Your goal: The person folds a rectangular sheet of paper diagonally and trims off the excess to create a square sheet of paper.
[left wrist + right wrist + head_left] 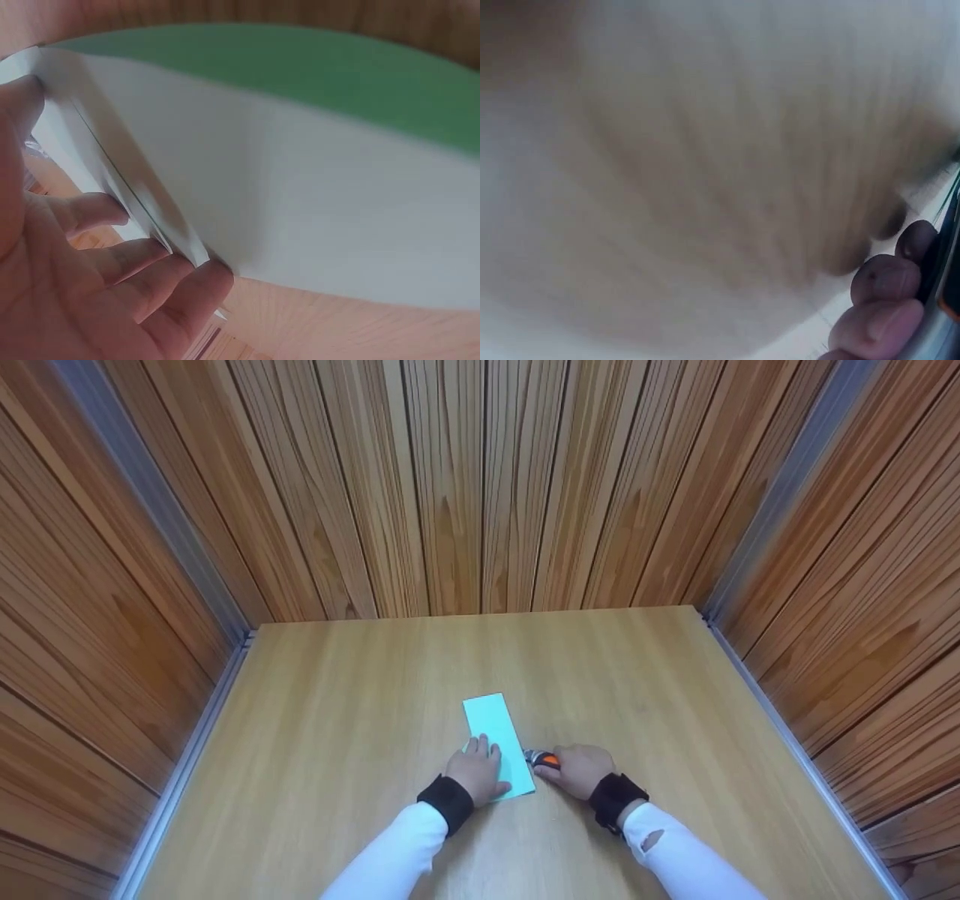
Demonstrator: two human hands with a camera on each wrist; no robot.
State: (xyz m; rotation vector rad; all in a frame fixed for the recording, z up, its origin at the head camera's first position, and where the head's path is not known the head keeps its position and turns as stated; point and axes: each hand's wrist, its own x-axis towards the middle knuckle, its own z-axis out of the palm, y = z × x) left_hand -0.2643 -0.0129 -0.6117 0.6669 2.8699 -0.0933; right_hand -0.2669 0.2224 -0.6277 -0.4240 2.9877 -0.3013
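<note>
A light blue-green folded paper (487, 716) lies at a slant on the table, in the lower middle of the head view. My left hand (474, 769) rests on its lower left part, fingers spread. From the left wrist, the paper shows a white face (315, 195) and a green face (300, 67), with the fingertips touching by a crease. Just right of the paper, my right hand (585, 770) grips a grey, black and orange utility knife (546, 759). Its front end meets the paper's right edge; the blade is too small to make out. In the right wrist view, curled fingers (877, 322) wrap the handle (934, 341).
The wooden table (360, 697) is bordered by metal rails (184, 795) at left and right. Wood-plank panels (450, 495) rise at the back and both sides. Black bands (448, 804) circle both wrists, over white sleeves (401, 840).
</note>
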